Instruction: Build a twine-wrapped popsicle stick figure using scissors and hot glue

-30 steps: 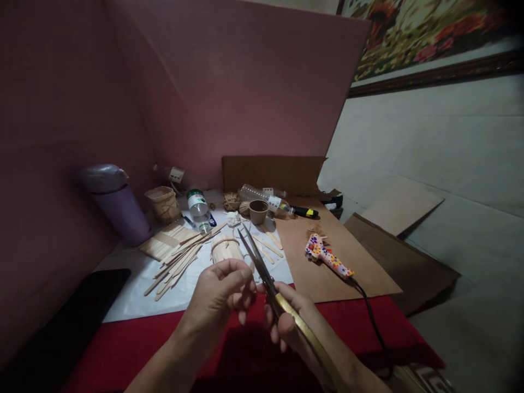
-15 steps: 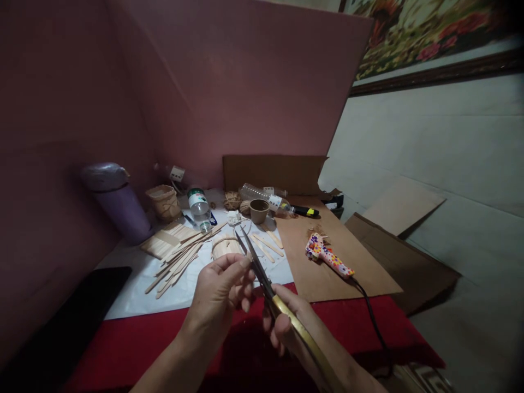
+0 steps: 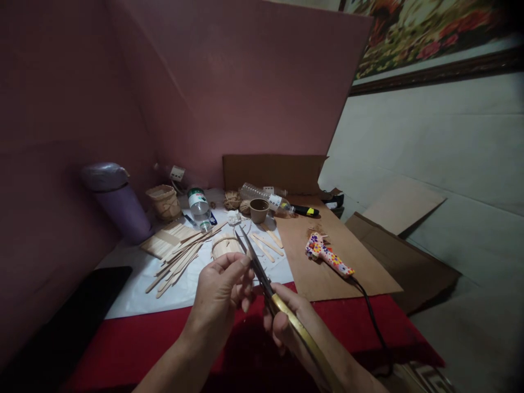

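In my right hand [image 3: 292,319] is a pair of scissors [image 3: 262,277] with dark blades and gold-coloured handles. The blades point away from me and stand slightly apart. My left hand [image 3: 223,284] is closed in a pinch beside the blades; whatever lies between its fingertips is too small or too hidden to make out. Just beyond the left hand, a small round pot of pale wooden sticks [image 3: 226,245] with a band round it stands on the white sheet [image 3: 135,292], its lower part covered by the hand.
Left of the pot lie loose craft sticks [image 3: 180,265]. Behind are a clear bottle [image 3: 199,206], twine balls [image 3: 232,200], a brown cup [image 3: 259,212] and a woven-looking pot [image 3: 164,203]. A flower-patterned glue gun [image 3: 327,255] with a black cord rests on cardboard [image 3: 347,286] at right.
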Motion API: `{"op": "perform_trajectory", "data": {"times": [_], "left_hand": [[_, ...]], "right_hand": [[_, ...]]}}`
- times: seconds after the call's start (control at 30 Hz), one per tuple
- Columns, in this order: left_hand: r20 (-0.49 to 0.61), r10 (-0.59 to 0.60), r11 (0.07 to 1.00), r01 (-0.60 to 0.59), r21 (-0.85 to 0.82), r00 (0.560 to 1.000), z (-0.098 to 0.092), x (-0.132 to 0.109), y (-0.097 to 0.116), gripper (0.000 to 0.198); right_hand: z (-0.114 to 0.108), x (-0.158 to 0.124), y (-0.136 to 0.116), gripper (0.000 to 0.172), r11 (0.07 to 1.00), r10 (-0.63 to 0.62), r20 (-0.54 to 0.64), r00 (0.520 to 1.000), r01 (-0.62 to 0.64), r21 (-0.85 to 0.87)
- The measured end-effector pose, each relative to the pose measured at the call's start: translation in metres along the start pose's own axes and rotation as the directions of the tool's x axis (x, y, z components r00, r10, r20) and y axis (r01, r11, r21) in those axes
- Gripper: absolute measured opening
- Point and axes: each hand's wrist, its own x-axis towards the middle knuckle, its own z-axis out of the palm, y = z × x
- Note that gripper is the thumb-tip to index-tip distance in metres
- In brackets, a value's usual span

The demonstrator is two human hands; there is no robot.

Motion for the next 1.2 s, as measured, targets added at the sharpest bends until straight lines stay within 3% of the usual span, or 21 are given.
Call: {"op": "perform_trajectory", "data": {"times": [0.3,0.47,0.9,1.2], "left_hand": [[-0.004,-0.006,1.0,0.006,0.018,1.0,0.0,0.001,0.0,0.023],[0.05,-0.002,0.999,0.0,0.034,0.999,0.0,0.001,0.0,0.02],[0.056,-0.019,0.996,0.014,0.088,0.998,0.0,0.004,0.001,0.024],[0.084,-0.001,0.994,-0.009,0.111,0.997,-0.002,0.006,0.002,0.024]], "right_hand": [[-0.002,0.002,0.016,0.062,0.999,-0.031,-0.021,0.999,0.031,0.017],[-0.007,0.001,0.027,0.064,1.0,-0.03,0.009,1.0,0.03,0.0],[-0.01,-0.002,0.024,0.063,0.997,-0.031,-0.001,1.0,0.031,-0.069],[-0.01,-0.001,0.015,0.075,1.0,-0.022,0.064,0.998,0.023,-0.007]]}}
